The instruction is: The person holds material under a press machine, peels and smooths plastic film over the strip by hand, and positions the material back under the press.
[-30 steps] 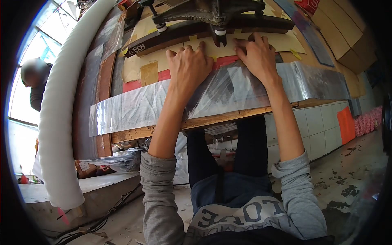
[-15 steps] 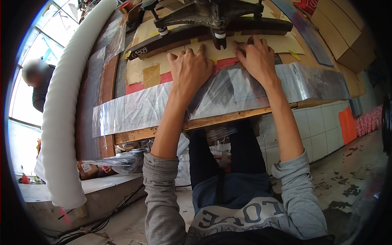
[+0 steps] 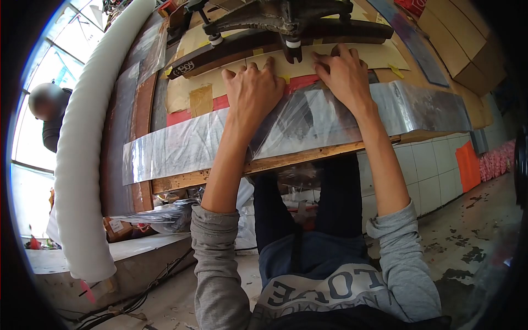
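My left hand point(image 3: 254, 87) rests on tan card point(image 3: 220, 82) near the bench's front edge, its fingers bent and pointing toward a dark metal bar point(image 3: 242, 46). To its right, my right hand point(image 3: 342, 74) lies on the same card, fingers spread with the thumb apart. Nothing is visible in either hand, though the undersides of both are hidden. A black press frame point(image 3: 264, 19) stands just beyond the fingers. Clear plastic sheet point(image 3: 176, 144) runs under my wrists over a red strip point(image 3: 300, 83).
A long white foam roll point(image 3: 82, 148) lies along the left side. Beyond it stands a person point(image 3: 50, 113) in dark clothes. Cardboard boxes point(image 3: 456, 41) are at the upper right. An orange sheet point(image 3: 467, 166) hangs by the tiled wall point(image 3: 429, 165).
Both hands keep nearly the same place and pose on the card. The whole view has shifted slightly, and the person at the left has moved a little.
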A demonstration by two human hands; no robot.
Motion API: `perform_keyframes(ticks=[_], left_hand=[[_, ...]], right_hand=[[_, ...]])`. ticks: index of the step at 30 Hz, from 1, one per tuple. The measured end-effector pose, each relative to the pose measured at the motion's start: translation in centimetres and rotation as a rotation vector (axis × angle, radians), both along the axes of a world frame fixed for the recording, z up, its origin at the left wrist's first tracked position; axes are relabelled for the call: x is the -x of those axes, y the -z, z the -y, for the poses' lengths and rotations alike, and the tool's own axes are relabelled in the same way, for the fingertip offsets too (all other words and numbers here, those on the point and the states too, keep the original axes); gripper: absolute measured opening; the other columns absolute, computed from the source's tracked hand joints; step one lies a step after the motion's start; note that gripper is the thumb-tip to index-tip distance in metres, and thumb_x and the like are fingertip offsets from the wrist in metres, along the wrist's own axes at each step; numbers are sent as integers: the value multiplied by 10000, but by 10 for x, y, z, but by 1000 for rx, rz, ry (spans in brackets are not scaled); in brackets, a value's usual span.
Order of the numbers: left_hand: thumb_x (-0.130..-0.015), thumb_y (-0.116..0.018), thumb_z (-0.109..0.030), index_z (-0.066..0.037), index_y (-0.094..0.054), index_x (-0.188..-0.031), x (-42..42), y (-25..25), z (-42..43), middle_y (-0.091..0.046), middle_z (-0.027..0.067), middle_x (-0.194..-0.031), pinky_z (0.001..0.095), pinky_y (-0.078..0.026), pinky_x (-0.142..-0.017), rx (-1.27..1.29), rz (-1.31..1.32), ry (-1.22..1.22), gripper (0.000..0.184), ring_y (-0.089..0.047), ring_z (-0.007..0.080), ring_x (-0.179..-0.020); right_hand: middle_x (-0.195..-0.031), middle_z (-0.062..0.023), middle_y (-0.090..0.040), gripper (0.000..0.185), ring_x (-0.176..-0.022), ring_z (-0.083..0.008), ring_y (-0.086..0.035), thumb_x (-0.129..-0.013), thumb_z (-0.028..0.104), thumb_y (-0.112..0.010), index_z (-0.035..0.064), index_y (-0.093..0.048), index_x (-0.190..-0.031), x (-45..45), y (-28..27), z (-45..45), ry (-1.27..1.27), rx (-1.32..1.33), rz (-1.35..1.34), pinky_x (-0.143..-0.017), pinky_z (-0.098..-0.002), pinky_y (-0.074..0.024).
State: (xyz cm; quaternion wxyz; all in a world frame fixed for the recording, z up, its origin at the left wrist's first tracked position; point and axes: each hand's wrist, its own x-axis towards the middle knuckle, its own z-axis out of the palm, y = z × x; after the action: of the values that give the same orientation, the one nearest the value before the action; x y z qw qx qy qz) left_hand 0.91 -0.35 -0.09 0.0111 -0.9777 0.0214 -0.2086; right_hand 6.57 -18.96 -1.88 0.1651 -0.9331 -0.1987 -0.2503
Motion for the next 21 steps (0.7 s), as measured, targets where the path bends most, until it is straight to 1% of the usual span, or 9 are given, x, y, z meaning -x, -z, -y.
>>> perform_keyframes(ticks=[21], left_hand=[[-846,-508,-318,-168,-596,-1239,1,-1,1,-672,174,-889,521,-362,-844,8,-11,-15,430,-664,296,-868]], right_hand=[[-1085,-101,-549,259,-1062,-300,-502,-844,305,-624,193,-721,-1057,-1,0,1,-19,-3,5,-878,-518,-420]])
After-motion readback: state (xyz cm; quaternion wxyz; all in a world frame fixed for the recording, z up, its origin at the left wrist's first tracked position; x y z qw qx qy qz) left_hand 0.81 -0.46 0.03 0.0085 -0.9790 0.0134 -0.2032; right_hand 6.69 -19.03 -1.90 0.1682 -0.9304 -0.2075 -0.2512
